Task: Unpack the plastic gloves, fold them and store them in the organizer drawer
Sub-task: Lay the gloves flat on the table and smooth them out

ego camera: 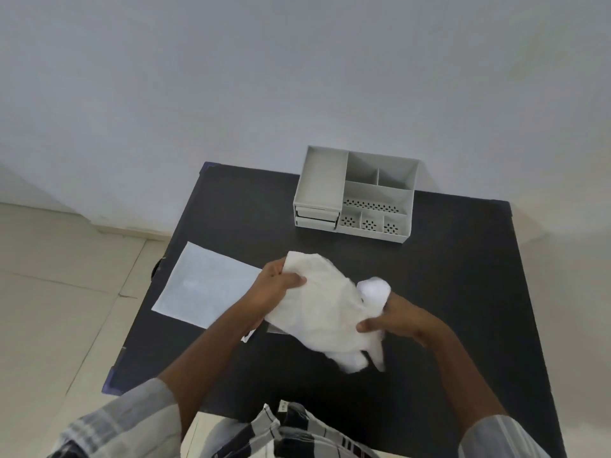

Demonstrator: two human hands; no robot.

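A crumpled white bundle of plastic gloves (pixel 324 305) hangs above the middle of the black table (pixel 446 292), held at both ends. My left hand (pixel 274 285) pinches its upper left edge. My right hand (pixel 393 319) grips its lower right part, where loose glove ends dangle. A flat pale plastic packet (pixel 205 285) lies on the table to the left, beside my left hand. The grey organizer (pixel 357 193) stands at the far edge of the table, its two small drawers (pixel 315 218) at the front left pushed in.
The organizer's open top compartments hold nothing that I can see. The table's left edge drops to a pale tiled floor (pixel 59 292). A plain wall (pixel 297 77) rises behind the table. A small scrap of white wrapper (pixel 248 337) shows under my left forearm.
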